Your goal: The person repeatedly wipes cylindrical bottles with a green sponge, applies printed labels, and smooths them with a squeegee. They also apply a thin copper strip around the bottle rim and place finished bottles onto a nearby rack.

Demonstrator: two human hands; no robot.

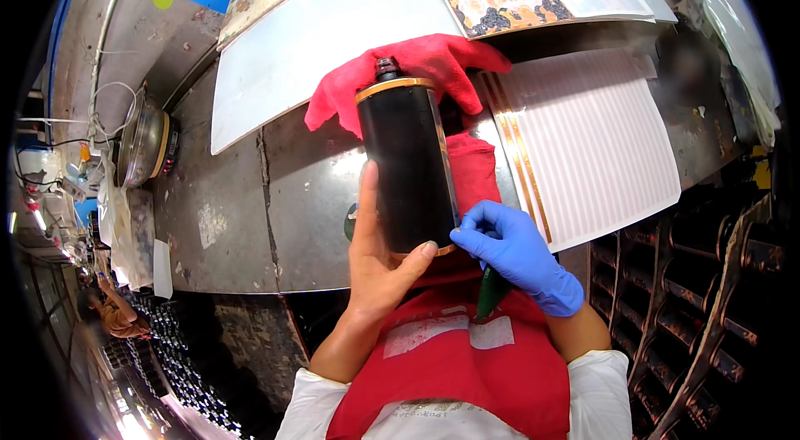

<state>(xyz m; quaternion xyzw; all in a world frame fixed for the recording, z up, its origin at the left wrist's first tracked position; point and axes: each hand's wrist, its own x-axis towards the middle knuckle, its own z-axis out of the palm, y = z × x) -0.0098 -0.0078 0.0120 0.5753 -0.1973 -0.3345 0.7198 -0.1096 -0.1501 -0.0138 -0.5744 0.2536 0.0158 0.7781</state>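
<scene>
A black bottle (406,165) with a short dark neck and a gold band near its top stands out in the middle, its neck pointing away from me. My bare left hand (377,244) grips its lower left side, fingers along the wall and thumb at the bottom rim. In a blue glove, my right hand (512,252) pinches at the bottle's lower right edge; what lies between the fingertips is too small to make out. A dark green pointed tool (493,294) sticks out below that palm. Red cloth (454,57) lies behind and beside the bottle.
A white striped sheet (592,148) carrying gold strips (517,152) lies on the metal table (217,215) at right. Printed patterned sheets (500,2) rest on a pale board (333,48) behind. Racks of dark items (675,307) stand below right. A round metal vessel (142,144) is at left.
</scene>
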